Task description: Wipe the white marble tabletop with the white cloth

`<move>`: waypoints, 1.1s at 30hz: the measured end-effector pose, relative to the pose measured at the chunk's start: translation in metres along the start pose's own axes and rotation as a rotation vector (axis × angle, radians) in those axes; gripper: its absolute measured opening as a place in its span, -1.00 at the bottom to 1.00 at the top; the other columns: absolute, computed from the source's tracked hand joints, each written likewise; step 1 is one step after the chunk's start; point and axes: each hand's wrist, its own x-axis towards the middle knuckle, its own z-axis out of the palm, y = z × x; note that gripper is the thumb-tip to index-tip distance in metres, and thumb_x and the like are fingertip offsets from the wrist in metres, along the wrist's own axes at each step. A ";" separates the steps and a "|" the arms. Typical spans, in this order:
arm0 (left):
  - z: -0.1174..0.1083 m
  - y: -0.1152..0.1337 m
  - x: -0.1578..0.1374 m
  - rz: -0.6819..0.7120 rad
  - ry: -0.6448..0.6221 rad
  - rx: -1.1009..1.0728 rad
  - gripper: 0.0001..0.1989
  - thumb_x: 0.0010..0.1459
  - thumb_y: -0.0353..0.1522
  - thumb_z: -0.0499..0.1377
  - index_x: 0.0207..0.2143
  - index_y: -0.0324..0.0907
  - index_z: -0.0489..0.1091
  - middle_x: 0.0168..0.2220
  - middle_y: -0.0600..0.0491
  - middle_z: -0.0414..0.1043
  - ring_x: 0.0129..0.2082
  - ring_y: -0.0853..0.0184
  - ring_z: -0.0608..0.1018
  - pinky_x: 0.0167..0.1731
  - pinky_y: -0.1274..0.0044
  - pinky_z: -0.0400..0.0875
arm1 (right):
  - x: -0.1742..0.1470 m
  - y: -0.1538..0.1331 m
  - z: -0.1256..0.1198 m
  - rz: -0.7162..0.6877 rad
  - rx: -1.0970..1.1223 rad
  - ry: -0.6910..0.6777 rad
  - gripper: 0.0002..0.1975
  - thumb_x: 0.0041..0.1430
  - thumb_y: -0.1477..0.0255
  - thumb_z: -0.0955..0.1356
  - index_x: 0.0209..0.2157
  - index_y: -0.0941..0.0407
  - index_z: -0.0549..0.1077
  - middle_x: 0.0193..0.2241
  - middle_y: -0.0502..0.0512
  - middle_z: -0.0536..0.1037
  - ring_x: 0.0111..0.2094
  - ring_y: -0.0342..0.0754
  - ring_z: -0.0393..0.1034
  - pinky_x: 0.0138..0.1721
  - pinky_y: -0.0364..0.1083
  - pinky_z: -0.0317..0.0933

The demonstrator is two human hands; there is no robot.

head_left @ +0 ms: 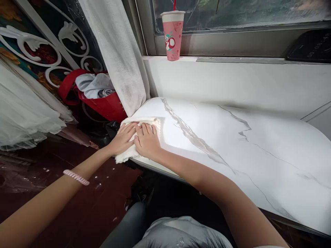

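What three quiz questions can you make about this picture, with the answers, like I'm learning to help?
1. True or false: the left hand and the right hand are both on the white cloth, at one end of the marbled tabletop.

2. Pick one. What colour is the bag beside the curtain?
A) green
B) red
C) yellow

3. Fill in the blank: the pink band is on the person's ____ arm.

Key:
1. True
2. B
3. left
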 end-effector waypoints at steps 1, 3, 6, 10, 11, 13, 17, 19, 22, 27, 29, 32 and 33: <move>0.001 0.005 0.000 -0.013 0.002 0.013 -0.40 0.27 -0.13 -0.16 0.31 -0.10 0.03 0.32 -0.08 0.09 0.32 0.07 0.11 0.30 0.11 -0.19 | -0.002 0.004 -0.002 -0.016 -0.002 0.003 -0.49 0.39 0.36 0.11 0.28 0.28 0.16 0.26 0.37 0.23 0.29 0.15 0.03 0.31 0.19 -0.19; 0.003 0.016 0.005 -0.032 -0.004 0.033 -0.40 0.27 -0.14 -0.17 0.30 -0.15 0.03 0.32 -0.12 0.09 0.32 0.06 0.11 0.30 0.10 -0.18 | -0.004 0.014 -0.007 -0.041 -0.004 0.012 -0.50 0.39 0.36 0.11 0.28 0.28 0.16 0.25 0.35 0.25 0.28 0.12 0.06 0.31 0.18 -0.18; 0.006 0.029 0.026 -0.044 -0.029 0.050 -0.40 0.28 -0.15 -0.19 0.28 -0.24 0.05 0.31 -0.20 0.08 0.33 0.05 0.10 0.29 0.07 -0.19 | -0.001 0.035 -0.014 -0.044 -0.004 0.021 -0.50 0.39 0.38 0.11 0.27 0.29 0.17 0.23 0.36 0.27 0.27 0.11 0.08 0.31 0.17 -0.17; 0.012 0.043 0.079 -0.024 -0.071 0.059 -0.37 0.28 -0.17 -0.23 0.29 -0.34 0.03 0.32 -0.24 0.05 0.35 0.09 0.06 0.30 0.11 -0.22 | 0.012 0.076 -0.026 0.018 -0.024 0.041 -0.51 0.37 0.42 0.13 0.27 0.28 0.19 0.23 0.33 0.29 0.27 0.11 0.09 0.31 0.15 -0.18; 0.014 0.046 0.095 -0.014 -0.079 0.058 -0.37 0.28 -0.17 -0.23 0.29 -0.34 0.03 0.33 -0.24 0.04 0.35 0.10 0.05 0.31 0.12 -0.23 | 0.017 0.088 -0.029 0.038 -0.032 0.052 -0.52 0.37 0.43 0.13 0.26 0.27 0.20 0.22 0.31 0.30 0.26 0.11 0.10 0.31 0.15 -0.18; 0.019 0.052 0.131 0.011 -0.086 0.051 -0.39 0.29 -0.18 -0.22 0.29 -0.32 0.05 0.33 -0.21 0.04 0.35 0.11 0.04 0.31 0.12 -0.23 | 0.026 0.115 -0.036 0.079 -0.050 0.078 -0.52 0.37 0.44 0.12 0.26 0.25 0.21 0.21 0.29 0.31 0.25 0.10 0.12 0.31 0.15 -0.16; 0.031 0.057 0.196 0.077 -0.057 0.028 -0.43 0.29 -0.19 -0.18 0.28 -0.22 0.08 0.33 -0.14 0.06 0.34 0.12 0.08 0.30 0.11 -0.17 | 0.045 0.164 -0.049 0.145 -0.093 0.128 -0.54 0.37 0.46 0.10 0.24 0.23 0.24 0.20 0.26 0.34 0.23 0.07 0.14 0.30 0.13 -0.13; 0.036 0.056 0.220 0.107 -0.027 0.013 -0.45 0.28 -0.19 -0.16 0.27 -0.17 0.10 0.33 -0.11 0.09 0.33 0.14 0.11 0.29 0.11 -0.15 | 0.055 0.182 -0.053 0.160 -0.110 0.139 -0.54 0.37 0.47 0.11 0.24 0.22 0.24 0.19 0.25 0.35 0.23 0.07 0.15 0.29 0.12 -0.13; 0.042 0.049 0.246 0.126 -0.003 -0.015 -0.45 0.29 -0.17 -0.16 0.26 -0.15 0.12 0.31 -0.11 0.12 0.31 0.14 0.14 0.29 0.12 -0.13 | 0.071 0.200 -0.056 0.172 -0.121 0.134 -0.55 0.37 0.47 0.11 0.23 0.22 0.25 0.19 0.23 0.36 0.22 0.06 0.14 0.29 0.11 -0.12; 0.045 0.037 0.270 0.102 0.007 -0.030 -0.45 0.29 -0.16 -0.16 0.27 -0.13 0.14 0.32 -0.09 0.12 0.31 0.14 0.14 0.29 0.13 -0.11 | 0.092 0.214 -0.054 0.191 -0.124 0.126 -0.54 0.38 0.47 0.10 0.25 0.21 0.25 0.18 0.20 0.36 0.21 0.06 0.15 0.29 0.08 -0.12; 0.045 0.035 0.276 0.081 -0.003 -0.029 -0.45 0.29 -0.16 -0.15 0.27 -0.10 0.13 0.32 -0.08 0.10 0.32 0.15 0.13 0.29 0.12 -0.13 | 0.097 0.217 -0.053 0.203 -0.122 0.127 -0.54 0.39 0.47 0.09 0.25 0.20 0.24 0.18 0.20 0.37 0.22 0.05 0.15 0.28 0.07 -0.11; 0.045 0.037 0.277 0.065 -0.005 -0.035 -0.45 0.30 -0.15 -0.14 0.27 -0.11 0.14 0.34 -0.07 0.08 0.33 0.15 0.12 0.31 0.13 -0.16 | 0.097 0.219 -0.053 0.203 -0.128 0.127 -0.53 0.39 0.47 0.09 0.26 0.21 0.23 0.19 0.20 0.35 0.23 0.05 0.13 0.29 0.08 -0.13; 0.044 0.038 0.276 0.064 -0.003 -0.036 -0.45 0.30 -0.15 -0.14 0.27 -0.12 0.14 0.34 -0.08 0.08 0.33 0.15 0.11 0.31 0.13 -0.17 | 0.096 0.219 -0.053 0.197 -0.132 0.123 -0.53 0.39 0.46 0.08 0.26 0.21 0.23 0.20 0.20 0.34 0.24 0.05 0.13 0.30 0.08 -0.14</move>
